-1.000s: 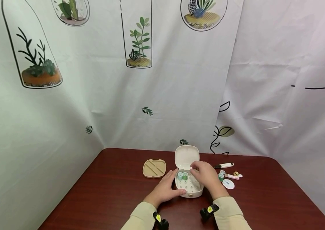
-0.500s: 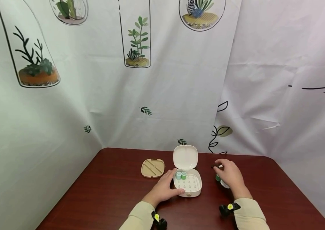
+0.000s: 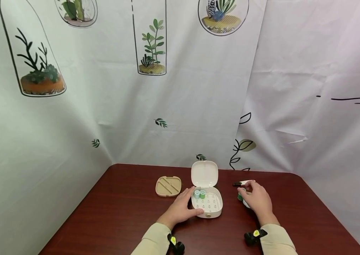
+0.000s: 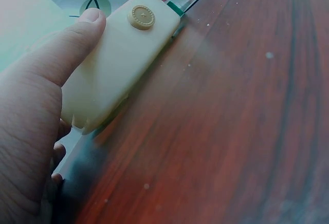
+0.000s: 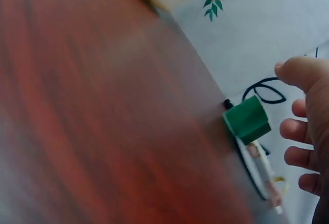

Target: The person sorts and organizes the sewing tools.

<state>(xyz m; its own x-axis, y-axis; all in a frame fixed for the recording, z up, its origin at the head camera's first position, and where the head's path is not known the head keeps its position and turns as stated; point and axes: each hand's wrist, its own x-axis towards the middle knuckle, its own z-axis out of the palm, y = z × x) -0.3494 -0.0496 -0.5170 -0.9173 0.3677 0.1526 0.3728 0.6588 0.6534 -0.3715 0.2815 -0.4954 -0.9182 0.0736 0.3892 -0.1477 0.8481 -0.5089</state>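
Observation:
My left hand (image 3: 181, 209) holds the left side of a small white sewing box (image 3: 216, 211), thumb at its front edge near the round button (image 4: 143, 17) and fingers along its side. The hinged lid (image 3: 204, 173) stands up. Inside, a pale-blue thread spool (image 3: 197, 194) and a green thread spool (image 3: 202, 194) sit on pegs at the back left. My right hand (image 3: 258, 199) hovers over loose items right of the box, fingers loosely bent. A dark-green thread spool (image 5: 248, 118) lies apart from its fingertips and partly hides other items.
A beige divided tray (image 3: 168, 186) lies left of the box. Near my right hand are a black-and-white tool (image 3: 240, 183), a white disc (image 3: 246, 204) mostly covered by the hand, and a slim pinkish item (image 5: 263, 170). A printed cloth (image 3: 180, 106) hangs behind the table.
My right hand has moved from over the box to the right, above the loose items, then shifted slightly nearer, showing the tool. My left hand stays on the box.

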